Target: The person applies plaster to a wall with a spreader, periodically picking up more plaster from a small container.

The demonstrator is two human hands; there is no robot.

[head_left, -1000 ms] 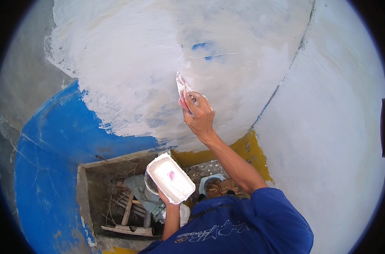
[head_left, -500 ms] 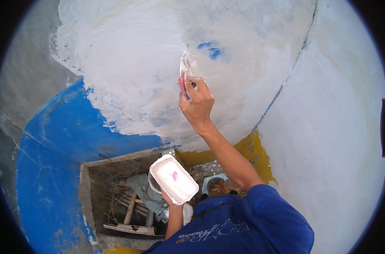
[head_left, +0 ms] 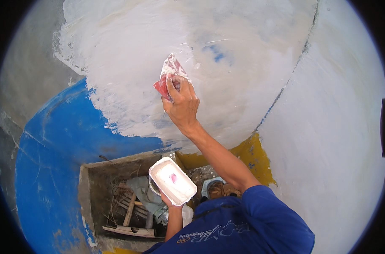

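Right hand (head_left: 182, 105): gripping red, white-smeared, flat triangular spreader (head_left: 171, 67), at white-coated wall (head_left: 125, 59) | Left hand (head_left: 170, 200): gripping white, rectangular, plastic-looking tray (head_left: 185, 194) | Risk: uneven pressure could score wall.

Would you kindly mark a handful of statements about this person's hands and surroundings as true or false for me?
1. The right hand holds a red tool smeared with white. True.
2. The left hand holds a rectangular container. True.
3. The container is upside down. False: its open side faces up, showing white material and a pink spot.
4. Blue paint covers part of the wall to the left of the right hand. True.
5. The container is full of sticks. False: the pieces of wood lie in the concrete box.
6. The person's shirt is yellow. False: the shirt is blue.
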